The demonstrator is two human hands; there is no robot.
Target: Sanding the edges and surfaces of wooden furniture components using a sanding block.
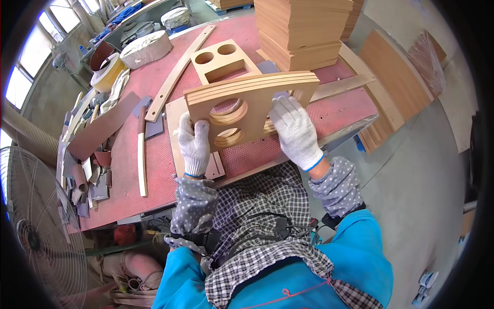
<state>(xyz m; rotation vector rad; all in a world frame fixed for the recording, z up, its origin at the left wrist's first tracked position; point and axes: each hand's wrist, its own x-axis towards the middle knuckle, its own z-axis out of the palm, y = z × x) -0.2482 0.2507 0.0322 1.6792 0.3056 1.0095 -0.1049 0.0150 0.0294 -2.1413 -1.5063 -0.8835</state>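
Observation:
A thick layered wooden panel [252, 116] with two round holes and a further cut-out is tilted up on its edge over the table's front. My left hand [194, 141], in a white knit glove, is closed on its left end, thumb on the near face. My right hand [296, 129], gloved the same way, lies against the panel's right part. Under its fingertips shows a small grey-blue piece [280, 95] that looks like sandpaper; the fingers are slightly blurred. Behind, a similar wooden panel [213, 73] with two round holes and a rectangular opening lies flat.
A tall stack of wooden boards [303, 31] stands at the back right of the red table [123, 177]. Toward the left lie a long wooden strip [180, 72], a narrow stick [142, 154] and scattered sandpaper scraps [98, 190]. A caged fan [36, 237] stands at the lower left.

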